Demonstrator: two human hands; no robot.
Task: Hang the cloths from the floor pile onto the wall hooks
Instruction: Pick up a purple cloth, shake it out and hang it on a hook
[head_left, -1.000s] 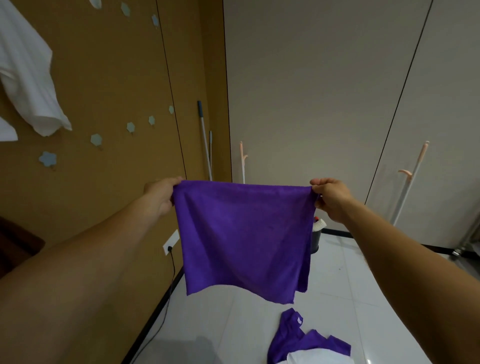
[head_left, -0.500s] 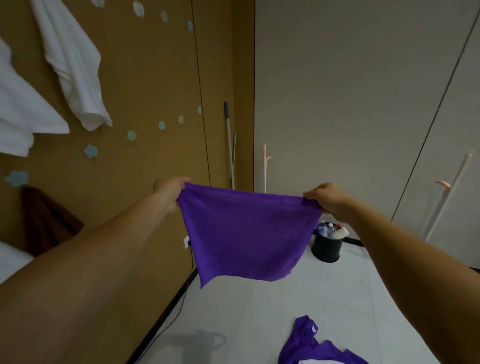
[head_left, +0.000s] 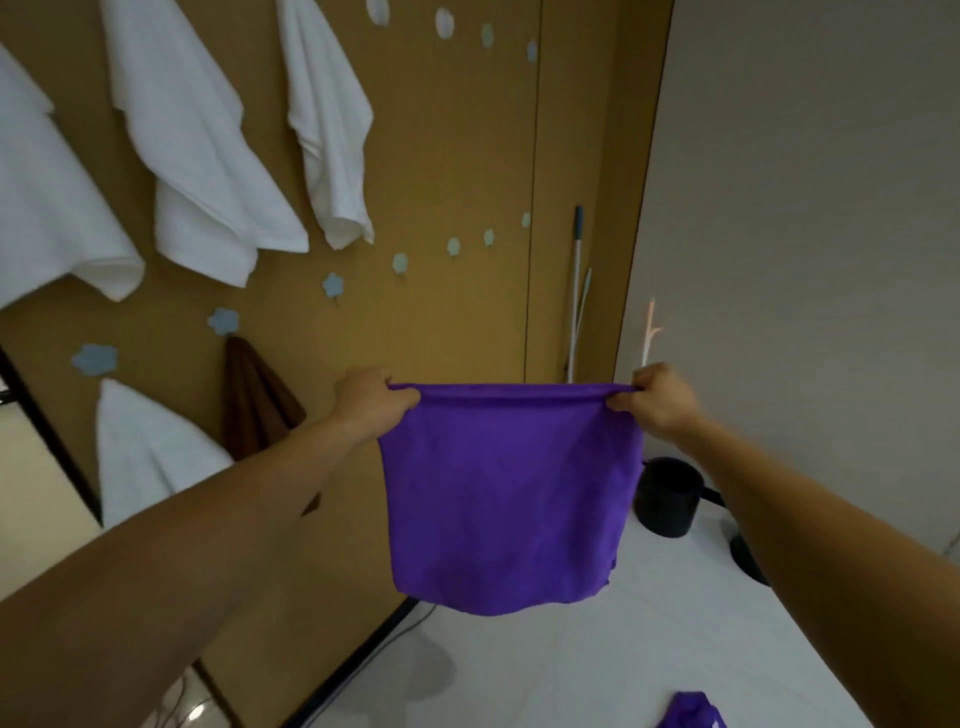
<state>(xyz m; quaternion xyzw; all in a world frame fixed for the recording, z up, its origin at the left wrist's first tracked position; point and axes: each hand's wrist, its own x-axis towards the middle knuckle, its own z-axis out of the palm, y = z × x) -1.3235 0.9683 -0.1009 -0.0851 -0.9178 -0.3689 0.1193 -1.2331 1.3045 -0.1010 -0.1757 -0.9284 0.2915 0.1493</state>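
Observation:
A purple cloth (head_left: 509, 499) hangs spread in front of me, held by its two top corners. My left hand (head_left: 371, 397) pinches the left corner and my right hand (head_left: 657, 397) pinches the right corner. The brown wall on the left carries pale blue flower-shaped hooks (head_left: 332, 285), some bare. Several white towels (head_left: 208, 156) hang from upper hooks. Lower down hang a brown cloth (head_left: 254, 400) and another white towel (head_left: 140, 452). A bit of the floor pile, purple cloth (head_left: 691, 712), shows at the bottom edge.
A black bucket (head_left: 667, 499) stands on the white floor by the wall corner. A mop handle (head_left: 575, 291) leans in the corner, with a pale coat stand (head_left: 649, 332) beside it. A black cable (head_left: 363, 670) runs along the skirting.
My view has swung left toward the brown wall, bringing more hung towels into sight. The cloth's top edge is pulled tighter, and both hands still hold its corners.

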